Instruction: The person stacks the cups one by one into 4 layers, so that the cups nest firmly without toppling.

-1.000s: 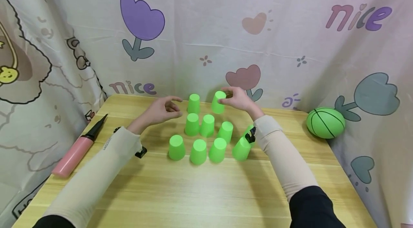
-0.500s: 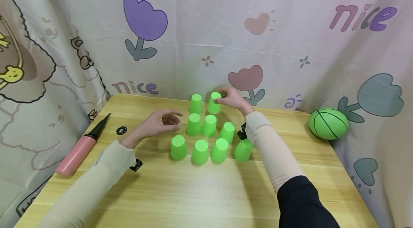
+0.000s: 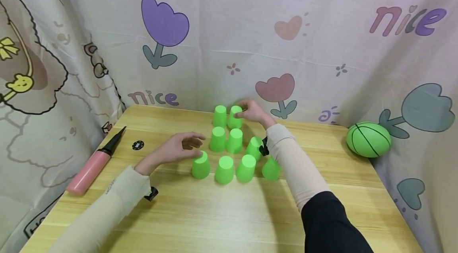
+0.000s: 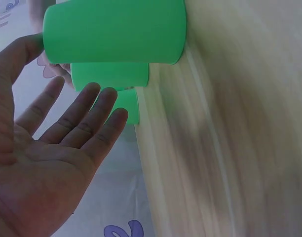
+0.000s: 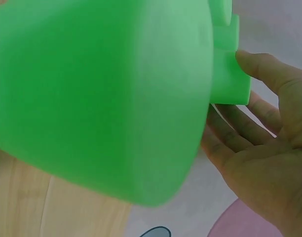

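Several green cups stand upside down in rows on the wooden table (image 3: 222,217). My right hand (image 3: 250,110) reaches over them to the back row and holds the top of the back right cup (image 3: 234,119), which stands beside another back cup (image 3: 220,115). The right wrist view shows thumb and fingers (image 5: 225,133) on either side of that cup (image 5: 232,79), with a nearer cup (image 5: 101,98) filling the picture. My left hand (image 3: 186,145) hovers open by the front left cup (image 3: 200,164). Its palm (image 4: 57,143) faces that cup (image 4: 114,32) with the fingers straight.
A pink hand pump (image 3: 91,165) lies at the table's left edge, with a small black disc (image 3: 137,145) near it. A green ball (image 3: 368,139) sits at the right edge. Printed curtains close in the back and both sides.
My right hand has lowered the lifted cup onto the table beside the other back cup. The left hand has drawn back and down toward the front left cup.
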The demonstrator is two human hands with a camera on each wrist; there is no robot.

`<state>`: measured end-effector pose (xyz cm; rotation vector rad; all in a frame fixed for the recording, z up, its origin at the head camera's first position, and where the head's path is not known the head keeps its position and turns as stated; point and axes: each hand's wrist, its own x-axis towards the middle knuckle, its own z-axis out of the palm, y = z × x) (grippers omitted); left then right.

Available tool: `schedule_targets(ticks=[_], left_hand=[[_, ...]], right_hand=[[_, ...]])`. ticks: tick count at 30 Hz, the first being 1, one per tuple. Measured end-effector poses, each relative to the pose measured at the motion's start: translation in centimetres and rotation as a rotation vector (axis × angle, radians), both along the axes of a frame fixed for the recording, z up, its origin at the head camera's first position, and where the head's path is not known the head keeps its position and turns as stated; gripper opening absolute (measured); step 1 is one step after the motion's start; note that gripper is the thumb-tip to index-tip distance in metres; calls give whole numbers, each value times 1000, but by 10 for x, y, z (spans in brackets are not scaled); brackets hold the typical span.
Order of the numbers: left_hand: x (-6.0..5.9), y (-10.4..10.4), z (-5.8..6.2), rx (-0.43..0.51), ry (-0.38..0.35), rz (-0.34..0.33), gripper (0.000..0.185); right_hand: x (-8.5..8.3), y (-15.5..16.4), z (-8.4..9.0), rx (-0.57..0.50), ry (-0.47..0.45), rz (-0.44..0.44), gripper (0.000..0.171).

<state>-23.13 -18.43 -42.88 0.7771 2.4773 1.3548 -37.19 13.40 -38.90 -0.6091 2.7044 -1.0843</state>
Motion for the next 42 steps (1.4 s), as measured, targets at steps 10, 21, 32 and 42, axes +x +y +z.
schedule_targets(ticks=[10,21,32,42], left_hand=[[4,0,-7,53,-20,-41,63],[11,2,-6,74,-28,-64,64],[18,1,-8,76,-52,-81,67],[21,-5,-11,77,-58,-76,66]], right_hand=[[-2,0,-3,11,-71,-27,54],[1,1,-6,2,-99,-43,57],[2,3,-8,-23,-102,-39,64],[4,14,7,-20,-69,-20,65]])
